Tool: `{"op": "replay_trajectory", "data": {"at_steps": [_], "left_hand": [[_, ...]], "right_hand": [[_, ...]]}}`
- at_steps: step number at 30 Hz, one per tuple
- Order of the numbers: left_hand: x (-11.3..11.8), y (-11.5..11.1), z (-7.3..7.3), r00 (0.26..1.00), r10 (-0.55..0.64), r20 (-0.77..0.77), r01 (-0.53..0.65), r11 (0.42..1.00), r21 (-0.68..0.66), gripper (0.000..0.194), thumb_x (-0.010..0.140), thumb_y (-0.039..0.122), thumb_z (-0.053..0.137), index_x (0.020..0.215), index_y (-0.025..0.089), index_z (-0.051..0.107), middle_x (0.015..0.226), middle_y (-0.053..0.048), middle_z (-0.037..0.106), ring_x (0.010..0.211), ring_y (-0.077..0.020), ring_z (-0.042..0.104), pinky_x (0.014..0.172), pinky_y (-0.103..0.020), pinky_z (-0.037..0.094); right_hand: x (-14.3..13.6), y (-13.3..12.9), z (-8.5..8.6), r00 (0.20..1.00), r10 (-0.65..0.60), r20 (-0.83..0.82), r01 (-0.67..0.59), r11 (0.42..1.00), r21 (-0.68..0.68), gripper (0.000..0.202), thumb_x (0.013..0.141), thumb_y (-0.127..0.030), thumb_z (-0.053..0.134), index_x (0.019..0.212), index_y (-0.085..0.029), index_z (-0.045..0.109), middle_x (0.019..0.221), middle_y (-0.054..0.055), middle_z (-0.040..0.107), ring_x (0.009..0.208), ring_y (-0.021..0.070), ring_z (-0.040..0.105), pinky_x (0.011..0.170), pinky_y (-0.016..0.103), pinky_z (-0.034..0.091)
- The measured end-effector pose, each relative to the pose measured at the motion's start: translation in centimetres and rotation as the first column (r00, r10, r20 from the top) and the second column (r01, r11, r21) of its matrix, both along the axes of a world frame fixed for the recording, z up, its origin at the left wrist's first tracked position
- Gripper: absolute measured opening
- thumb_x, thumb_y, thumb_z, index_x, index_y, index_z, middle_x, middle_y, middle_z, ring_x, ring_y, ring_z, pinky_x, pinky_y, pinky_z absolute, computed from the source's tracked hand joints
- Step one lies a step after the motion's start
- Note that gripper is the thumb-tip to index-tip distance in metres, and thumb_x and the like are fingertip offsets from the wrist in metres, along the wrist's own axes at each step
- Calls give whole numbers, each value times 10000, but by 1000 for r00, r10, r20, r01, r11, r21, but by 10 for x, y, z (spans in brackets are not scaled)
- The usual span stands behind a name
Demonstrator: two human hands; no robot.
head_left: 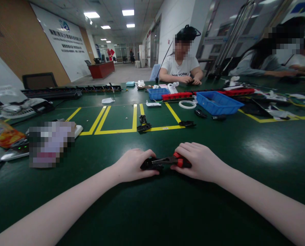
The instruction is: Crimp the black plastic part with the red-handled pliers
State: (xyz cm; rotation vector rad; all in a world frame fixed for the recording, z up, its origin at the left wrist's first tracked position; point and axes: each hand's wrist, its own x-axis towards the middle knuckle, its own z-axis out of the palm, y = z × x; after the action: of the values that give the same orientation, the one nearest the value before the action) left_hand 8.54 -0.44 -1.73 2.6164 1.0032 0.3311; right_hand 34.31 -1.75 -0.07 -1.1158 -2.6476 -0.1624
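**Pliers in right hand, nose at black part in left hand**

Far left of the green table [155, 212]: orange-and-yellow snack bag [4, 128], standing near the edge of view. Further back, a long black strip [101, 88] lies along the far side. Yellow tape [116, 131] marks out boxes on the tabletop.

Left hand [132, 165]: narrow grip, thumb and fingers around a small black part [151, 164], which sits just above the table, front and centre (its fine shape is too dark to read). Beyond it, a black clip [143, 124] lies on the tape; further back stands a small blue tray [157, 93].

The pliers [171, 160] point leftward, their metal nose over the black part. Whether the tips pinch it, cannot tell. Right hand [200, 162]: fingers wrapped about the red-and-black handles, palm down.

Behind the right hand: a white ring [187, 104] lies just beside a large blue bin [216, 102]. Across the table, a co-worker [180, 70] in a white T-shirt sits with both hands together (the object there is too small to name).
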Motion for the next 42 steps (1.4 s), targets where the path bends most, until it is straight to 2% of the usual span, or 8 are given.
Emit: {"op": "replay_trajectory", "data": {"at_steps": [11, 19, 29, 42], "left_hand": [[0, 0, 1, 1000, 1, -22, -1, 1000, 6, 409, 843, 557, 588, 1065, 217, 540, 842, -21, 644, 735, -185, 605, 626, -273, 413], [0, 0, 1, 1000, -5, -19, 5, 1000, 21, 396, 859, 556, 566, 1065, 218, 538, 823, -16, 643, 716, -181, 597, 621, -271, 403], [0, 0, 1, 1000, -9, -27, 9, 1000, 8, 409, 865, 568, 551, 1070, 215, 537, 836, -23, 656, 725, -185, 611, 631, -278, 412], [0, 0, 1, 999, -13, -35, 14, 999, 37, 412, 874, 574, 531, 1077, 214, 531, 834, -24, 653, 720, -187, 605, 624, -273, 398]], "right_hand": [[1, 0, 1, 999, -14, -37, 16, 999, 40, 271, 799, -429, 613, 896, -176, 605, 860, 75, 655, 744, 192, 591, 642, 306, 399], [1, -1, 1, 998, -30, -47, 30, 1000, 4, 290, 797, -448, 618, 906, -180, 600, 883, 66, 654, 767, 192, 594, 657, 305, 408], [-1, -2, 1, 1000, -13, -12, 13, 1000, 0, 236, 803, -415, 608, 850, -185, 596, 812, 58, 637, 691, 175, 571, 614, 295, 389], [1, -1, 1, 996, -46, -73, 43, 998, -44, 292, 806, -454, 610, 914, -184, 599, 891, 63, 658, 771, 193, 608, 667, 314, 429]]}}
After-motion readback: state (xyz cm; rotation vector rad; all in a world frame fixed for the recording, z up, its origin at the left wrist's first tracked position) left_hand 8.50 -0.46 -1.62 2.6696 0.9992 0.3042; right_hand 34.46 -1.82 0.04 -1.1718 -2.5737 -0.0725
